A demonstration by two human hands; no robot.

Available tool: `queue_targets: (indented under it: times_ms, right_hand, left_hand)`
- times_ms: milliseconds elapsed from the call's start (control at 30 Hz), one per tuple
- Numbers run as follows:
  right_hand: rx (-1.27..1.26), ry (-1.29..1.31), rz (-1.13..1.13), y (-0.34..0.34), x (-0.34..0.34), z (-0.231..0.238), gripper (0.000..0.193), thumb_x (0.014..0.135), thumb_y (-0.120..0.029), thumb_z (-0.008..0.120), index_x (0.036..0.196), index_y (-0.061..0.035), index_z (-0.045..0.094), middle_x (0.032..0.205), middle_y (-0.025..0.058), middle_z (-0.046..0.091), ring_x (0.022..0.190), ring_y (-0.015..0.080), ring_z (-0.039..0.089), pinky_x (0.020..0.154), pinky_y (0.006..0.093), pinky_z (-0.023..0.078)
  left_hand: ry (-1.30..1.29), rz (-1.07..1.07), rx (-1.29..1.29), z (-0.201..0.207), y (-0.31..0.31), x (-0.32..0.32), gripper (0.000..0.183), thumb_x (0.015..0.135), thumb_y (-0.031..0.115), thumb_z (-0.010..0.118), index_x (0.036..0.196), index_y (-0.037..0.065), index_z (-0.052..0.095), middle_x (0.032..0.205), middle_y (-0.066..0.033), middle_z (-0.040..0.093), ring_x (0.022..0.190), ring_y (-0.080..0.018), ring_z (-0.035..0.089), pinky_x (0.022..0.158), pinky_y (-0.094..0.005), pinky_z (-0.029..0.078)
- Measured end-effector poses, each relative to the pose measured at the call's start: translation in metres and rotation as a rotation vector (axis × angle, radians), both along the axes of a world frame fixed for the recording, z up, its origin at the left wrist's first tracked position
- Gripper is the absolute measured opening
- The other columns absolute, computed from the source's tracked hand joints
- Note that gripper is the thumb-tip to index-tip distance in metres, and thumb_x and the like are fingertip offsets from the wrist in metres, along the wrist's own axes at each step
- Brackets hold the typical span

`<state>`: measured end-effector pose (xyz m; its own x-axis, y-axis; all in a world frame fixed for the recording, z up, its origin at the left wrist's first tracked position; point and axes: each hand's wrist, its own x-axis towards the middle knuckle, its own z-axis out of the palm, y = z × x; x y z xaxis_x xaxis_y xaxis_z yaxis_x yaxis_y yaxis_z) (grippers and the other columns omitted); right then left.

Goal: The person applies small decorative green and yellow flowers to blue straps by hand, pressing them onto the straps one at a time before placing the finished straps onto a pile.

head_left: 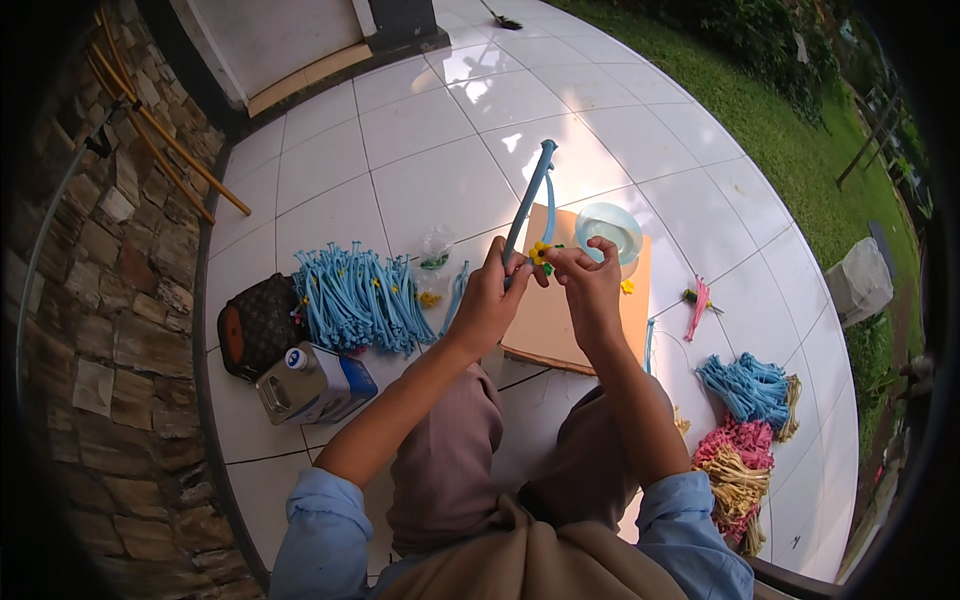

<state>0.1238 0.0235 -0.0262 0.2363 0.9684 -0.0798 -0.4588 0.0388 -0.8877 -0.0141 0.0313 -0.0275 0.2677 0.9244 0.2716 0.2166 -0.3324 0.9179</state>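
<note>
My left hand (489,302) is closed round a long, folded light blue strap (527,195), whose looped far end points up and away. A small yellow flower (540,252) with green leaf bits sits against the strap, by the left fingertips. My right hand (592,290) pinches at the flower's right edge with thumb and forefinger, its other fingers curled up. Whether the flower is fixed to the strap I cannot tell. Beneath both hands lies a tan board (560,335). On its far right stands a clear bluish bowl (607,228), and another yellow flower (627,286) lies nearby.
Left on the tiles are a heap of blue straps (355,297), a dark brown bag (258,325), a metal can (315,382) and a plastic bag (435,250). At right lie a pink strap (699,308) and blue (745,388), pink and cream bundles (735,470).
</note>
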Motion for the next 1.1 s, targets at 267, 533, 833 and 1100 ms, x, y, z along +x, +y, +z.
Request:
queue_targets:
  times_ms: [267,533,833,1100]
  right_hand:
    - [0.172,-0.186,-0.043,-0.002,-0.006,0.003,0.059,0.076,-0.008,0.068,0.114,-0.0047,0.023,0.079,0.0109,0.059,0.070,0.0140,0.054,0.066,0.0246,0.043]
    - [0.267,-0.234,0.055,-0.002,-0.009,0.006,0.059,0.079,-0.001,0.062,0.120,-0.0041,0.020,0.071,0.0093,0.055,0.056,0.0125,0.051,0.051,0.0221,0.040]
    - [0.195,-0.271,0.063,0.008,-0.015,-0.007,0.051,0.086,-0.006,0.054,0.121,-0.0058,0.017,0.072,0.0087,0.055,0.063,0.0120,0.052,0.055,0.0223,0.041]
    - [0.182,-0.346,0.580,-0.008,-0.038,-0.025,0.052,0.090,-0.019,0.045,0.134,-0.0033,0.022,0.123,0.0126,0.039,0.116,0.0222,0.043,0.099,0.0355,0.036]
  left_hand:
    - [-0.021,-0.030,0.000,-0.002,0.002,-0.001,0.016,0.088,0.007,0.050,0.097,-0.001,0.038,0.071,-0.0018,0.041,0.063,-0.0089,0.043,0.058,-0.0221,0.038]
    - [0.007,-0.032,0.001,-0.002,0.001,-0.002,0.015,0.088,0.006,0.050,0.088,0.003,0.035,0.070,-0.0012,0.041,0.063,-0.0084,0.042,0.059,-0.0225,0.037]
    - [-0.124,-0.073,-0.055,-0.008,0.006,-0.009,0.020,0.087,0.005,0.050,0.085,0.009,0.031,0.068,0.0000,0.042,0.058,-0.0052,0.038,0.054,-0.0193,0.034]
    - [-0.504,-0.082,-0.382,0.012,0.021,-0.041,0.017,0.089,0.007,0.043,0.094,0.010,0.028,0.081,-0.0088,0.053,0.055,-0.0066,0.037,0.051,-0.0197,0.035]
